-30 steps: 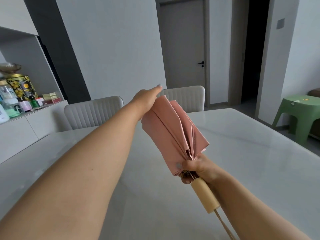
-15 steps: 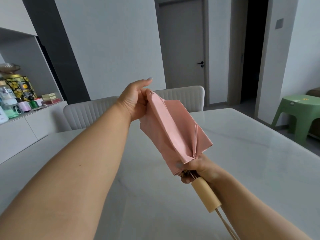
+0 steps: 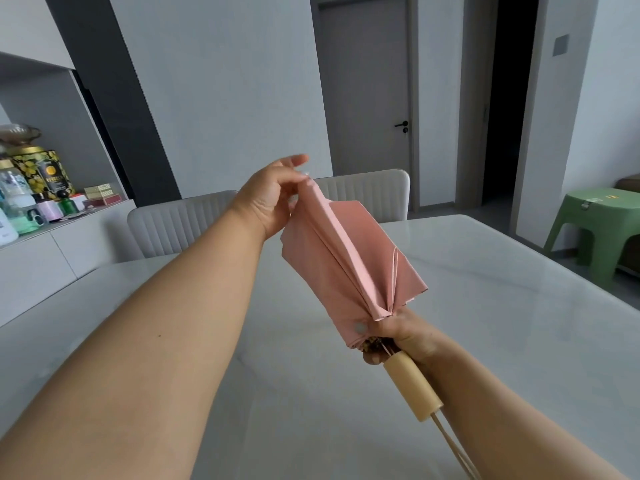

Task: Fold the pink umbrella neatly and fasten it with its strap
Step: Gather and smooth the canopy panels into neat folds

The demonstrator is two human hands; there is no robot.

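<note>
Up in the air over the counter (image 3: 485, 306), both hands have the pink umbrella (image 3: 346, 268) between them. The left hand (image 3: 272, 199) is at the far, upper end, pinching a fold of the canopy fabric between thumb and fingers near the tip, with the forefinger sticking out loosely. The right hand (image 3: 398, 336) is closed around the gathered lower edge of the canopy, just above the pale wooden handle (image 3: 412, 389), with the thumb pressing on the fabric. The umbrella is tilted, its tip pointing away and to the left, its handle toward the camera. Its pleats are only partly gathered, and one flap spreads out to the right. A light cord (image 3: 457, 452) hangs from the end of the handle. Two pale padded chairs (image 3: 173, 226) stand at the far edge of the counter. A green plastic stool (image 3: 595, 230) sits on the floor to the right, and tins and bottles (image 3: 38, 181) line a sideboard at left.
</note>
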